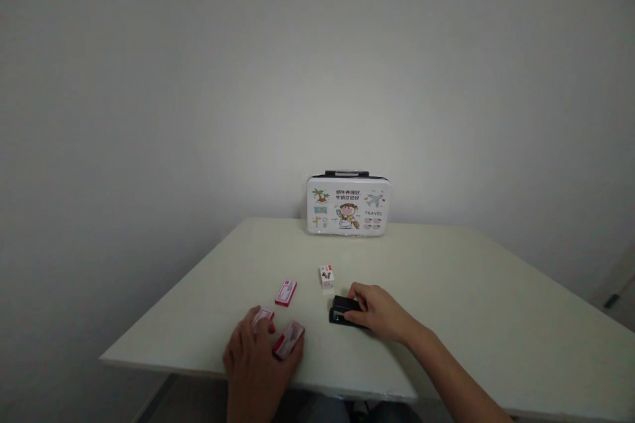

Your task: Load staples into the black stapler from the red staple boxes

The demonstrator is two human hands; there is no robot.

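Observation:
My right hand [381,312] is closed around a black stapler [344,310], thumb on the near side and fingers over the top; its rear end is hidden by the hand. At the left, my left hand [258,350] has its fingers curled over a small red-and-white box [264,317], partly covered. Between its index finger and thumb sits a second red-and-white box [288,340], tilted. Just beyond that hand, a third flat red-and-white box [286,293] lies on the table. A small white box [326,276] with a dark picture stands past the stapler.
A white case [348,207] with cartoon prints and a black handle stands upright at the back of the pale table [436,277], near the grey wall. The table's front edge runs close below both hands. A dark object [611,301] shows at the far right.

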